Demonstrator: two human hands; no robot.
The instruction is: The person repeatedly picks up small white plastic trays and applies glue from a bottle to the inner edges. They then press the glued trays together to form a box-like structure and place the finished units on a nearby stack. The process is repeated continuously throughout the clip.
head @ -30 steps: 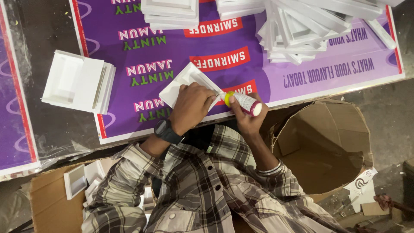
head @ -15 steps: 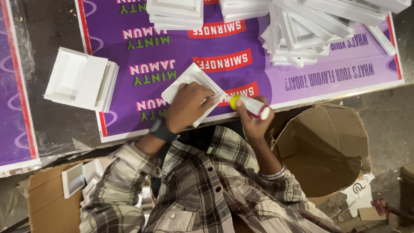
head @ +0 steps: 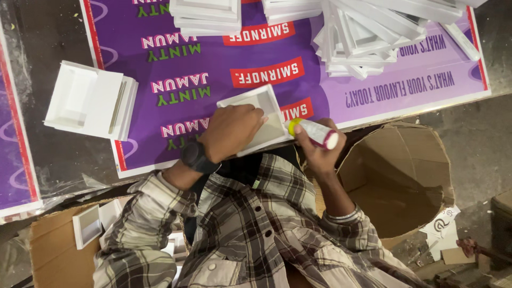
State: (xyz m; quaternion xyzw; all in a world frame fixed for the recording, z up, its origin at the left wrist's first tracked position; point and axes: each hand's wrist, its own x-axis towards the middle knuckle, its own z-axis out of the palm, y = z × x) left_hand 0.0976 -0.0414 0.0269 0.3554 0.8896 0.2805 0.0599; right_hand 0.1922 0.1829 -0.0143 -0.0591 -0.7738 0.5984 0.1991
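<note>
White cardboard tray (head: 261,120) lies on the purple poster sheet (head: 213,69), pinned under the left hand (head: 232,130); the right hand (head: 317,152) grips a glue tube (head: 314,132), nozzle at the tray's edge; gluing step, needing a steady bead.

Head camera, close, straight down
</note>
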